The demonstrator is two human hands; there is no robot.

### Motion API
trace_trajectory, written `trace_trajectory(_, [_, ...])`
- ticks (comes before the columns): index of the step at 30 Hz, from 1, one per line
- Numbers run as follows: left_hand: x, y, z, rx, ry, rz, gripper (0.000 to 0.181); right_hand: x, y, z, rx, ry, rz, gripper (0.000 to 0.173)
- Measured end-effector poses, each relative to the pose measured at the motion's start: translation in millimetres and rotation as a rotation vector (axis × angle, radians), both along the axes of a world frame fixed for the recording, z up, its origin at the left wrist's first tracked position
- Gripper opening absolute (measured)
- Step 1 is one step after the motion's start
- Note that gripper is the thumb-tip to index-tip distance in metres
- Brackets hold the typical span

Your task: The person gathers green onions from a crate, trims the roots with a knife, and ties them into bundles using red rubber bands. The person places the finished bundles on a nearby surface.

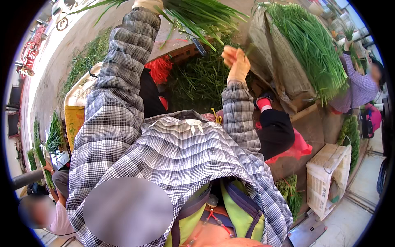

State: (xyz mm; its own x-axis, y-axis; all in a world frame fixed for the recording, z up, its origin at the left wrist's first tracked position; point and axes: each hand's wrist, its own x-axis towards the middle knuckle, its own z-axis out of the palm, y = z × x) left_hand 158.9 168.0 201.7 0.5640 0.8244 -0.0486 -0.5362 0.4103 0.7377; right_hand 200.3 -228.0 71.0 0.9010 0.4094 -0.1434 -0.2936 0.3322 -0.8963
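My left hand (148, 4), in a pale glove, is cut by the top edge of the view. It is at a bunch of long green leafy stalks (203, 15), and its fingers are hidden. My right hand (238, 61), gloved too, is raised below the bunch's right end, its fingers bent and somewhat blurred; a small blurred green bit shows beside it. Between the hands a knife with a dark handle (199, 46) lies at the edge of a board. Red ties (160, 69) hang below that board, beside a heap of green trimmings (197, 77).
To the right, a large pile of green stalks (305, 46) rests on brown sacking (271, 55). A white plastic crate (318, 182) stands at lower right, another pale crate (81, 85) at left. One person (358, 80) is at far right, another (60, 216) at lower left.
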Motion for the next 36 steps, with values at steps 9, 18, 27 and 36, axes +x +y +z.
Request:
trace_trajectory(9, [3, -28, -2, 0.0, -0.036, 0.011, 0.03, 7, 39, 39, 0.198, 0.203, 0.249, 0.078])
trace_trajectory(18, [-2, -22, -11, -0.047, -0.066, -0.014, 0.035, 10, 10, 0, 0.134, 0.156, 0.121, 0.038])
trace_trajectory(27, [-5, -43, -12, -0.105, -0.036, -0.003, 0.043, 4, 20, 58, -0.184, -0.288, 0.102, 0.061])
trace_trajectory(36, [-37, -15, -4, -0.148, -0.071, -0.103, 0.044, 36, -23, -3, -0.593, -0.411, 0.075, 0.044])
